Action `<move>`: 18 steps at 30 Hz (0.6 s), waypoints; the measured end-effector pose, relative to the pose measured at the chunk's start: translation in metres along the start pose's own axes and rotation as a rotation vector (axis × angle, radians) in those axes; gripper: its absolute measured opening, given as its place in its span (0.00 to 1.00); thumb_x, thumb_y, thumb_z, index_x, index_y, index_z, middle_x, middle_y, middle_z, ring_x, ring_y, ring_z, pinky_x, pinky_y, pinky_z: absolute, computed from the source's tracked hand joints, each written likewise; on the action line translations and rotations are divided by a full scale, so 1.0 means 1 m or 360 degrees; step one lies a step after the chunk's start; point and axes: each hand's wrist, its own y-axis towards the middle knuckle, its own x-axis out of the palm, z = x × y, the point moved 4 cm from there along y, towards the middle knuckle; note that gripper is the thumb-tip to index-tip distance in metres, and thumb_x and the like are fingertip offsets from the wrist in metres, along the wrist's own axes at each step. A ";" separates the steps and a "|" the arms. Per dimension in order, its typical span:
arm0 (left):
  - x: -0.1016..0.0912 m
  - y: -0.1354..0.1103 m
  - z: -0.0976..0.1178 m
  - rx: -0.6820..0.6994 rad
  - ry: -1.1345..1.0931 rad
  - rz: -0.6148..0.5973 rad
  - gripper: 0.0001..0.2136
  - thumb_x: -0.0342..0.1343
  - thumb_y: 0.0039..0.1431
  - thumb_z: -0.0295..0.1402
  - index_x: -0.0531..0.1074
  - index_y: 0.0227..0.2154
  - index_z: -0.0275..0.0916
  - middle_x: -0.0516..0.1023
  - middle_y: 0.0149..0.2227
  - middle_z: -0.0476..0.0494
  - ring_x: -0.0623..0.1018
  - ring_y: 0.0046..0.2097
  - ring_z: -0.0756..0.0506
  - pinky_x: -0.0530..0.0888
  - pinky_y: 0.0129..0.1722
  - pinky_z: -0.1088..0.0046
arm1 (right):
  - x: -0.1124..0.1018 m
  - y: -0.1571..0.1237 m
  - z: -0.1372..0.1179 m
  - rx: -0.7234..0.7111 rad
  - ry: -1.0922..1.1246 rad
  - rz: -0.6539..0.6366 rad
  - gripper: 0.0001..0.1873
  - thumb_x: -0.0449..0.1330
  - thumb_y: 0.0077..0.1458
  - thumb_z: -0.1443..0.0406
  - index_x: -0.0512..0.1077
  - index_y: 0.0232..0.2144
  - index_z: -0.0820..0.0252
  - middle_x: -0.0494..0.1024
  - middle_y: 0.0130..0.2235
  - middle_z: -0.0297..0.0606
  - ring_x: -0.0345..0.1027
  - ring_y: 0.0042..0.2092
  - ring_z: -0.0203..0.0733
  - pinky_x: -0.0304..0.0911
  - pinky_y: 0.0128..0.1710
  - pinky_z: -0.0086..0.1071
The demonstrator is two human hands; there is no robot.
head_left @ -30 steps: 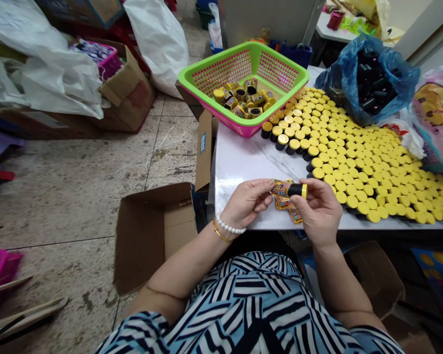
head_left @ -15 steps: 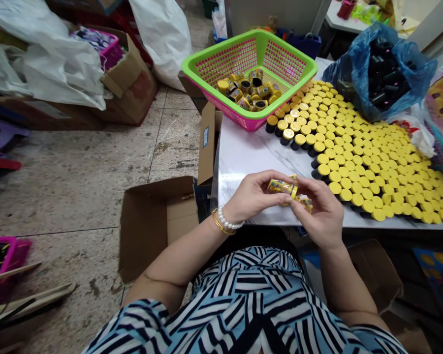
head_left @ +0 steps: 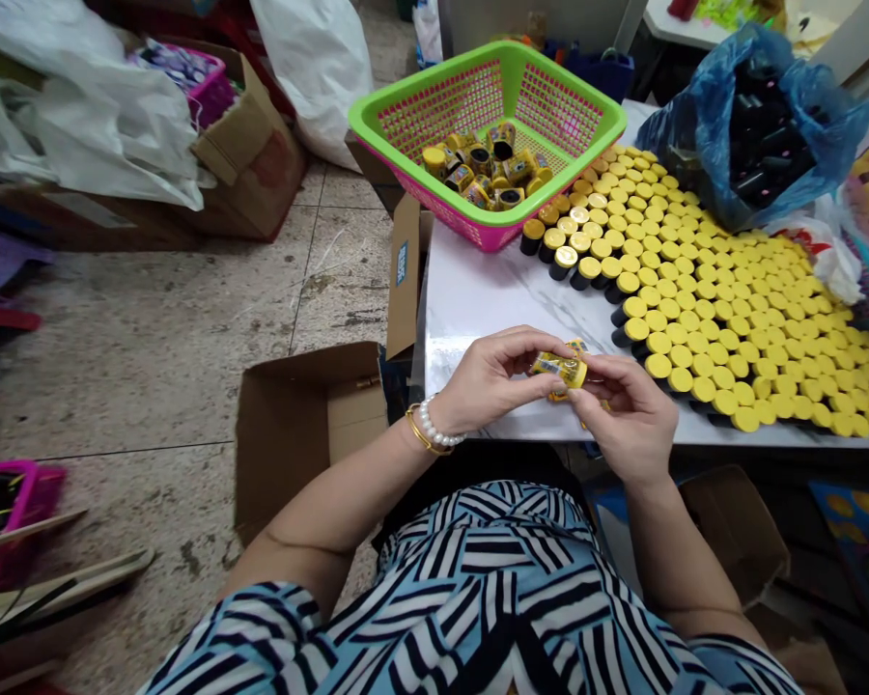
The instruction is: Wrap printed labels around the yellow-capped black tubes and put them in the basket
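Observation:
A small yellow-capped container with a printed yellow wrap (head_left: 556, 368) lies sideways between my two hands, above the table's front edge. My left hand (head_left: 489, 381) grips its body between thumb and fingers. At the cap end, my right hand (head_left: 631, 417) pinches with thumb and fingertips. More yellow printed material shows behind and below the container, partly covered by my fingers; I cannot tell whether it is a separate piece. To the right stand many black containers with yellow caps (head_left: 658, 367), packed close together on the white table (head_left: 478, 290).
A green and pink basket (head_left: 489, 236) with several printed yellow containers stands at the table's back left. Behind the rows sits a blue plastic bag (head_left: 695, 145) of black containers. An open cardboard box (head_left: 282, 434) is on the floor at left.
The held container has turned slightly, and its yellow cap shows more. My right fingers have closed in around the cap end. The view has shifted a little.

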 end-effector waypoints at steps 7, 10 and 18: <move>-0.005 0.003 -0.004 -0.0171 0.0015 -0.0149 0.13 0.74 0.52 0.34 0.85 0.41 0.37 0.82 0.37 0.39 0.79 0.36 0.48 0.74 0.36 0.76 | -0.001 0.007 0.011 0.0425 0.0352 -0.0266 0.21 0.75 0.52 0.63 0.80 0.49 0.54 0.84 0.42 0.38 0.81 0.40 0.40 0.81 0.45 0.37; -0.006 0.001 -0.020 -0.0377 -0.0149 -0.0178 0.17 0.70 0.56 0.44 0.82 0.39 0.34 0.79 0.29 0.42 0.75 0.27 0.51 0.71 0.26 0.78 | -0.002 0.012 0.010 0.0296 0.0302 -0.0332 0.28 0.74 0.53 0.64 0.78 0.56 0.48 0.80 0.49 0.39 0.79 0.42 0.38 0.81 0.45 0.36; -0.002 -0.002 -0.033 -0.0597 -0.0363 -0.0201 0.25 0.65 0.56 0.57 0.75 0.36 0.37 0.71 0.18 0.52 0.62 0.13 0.56 0.51 0.12 0.82 | 0.017 0.017 0.025 0.0228 0.0522 -0.0246 0.09 0.75 0.51 0.66 0.83 0.36 0.50 0.74 0.42 0.35 0.77 0.33 0.37 0.81 0.27 0.34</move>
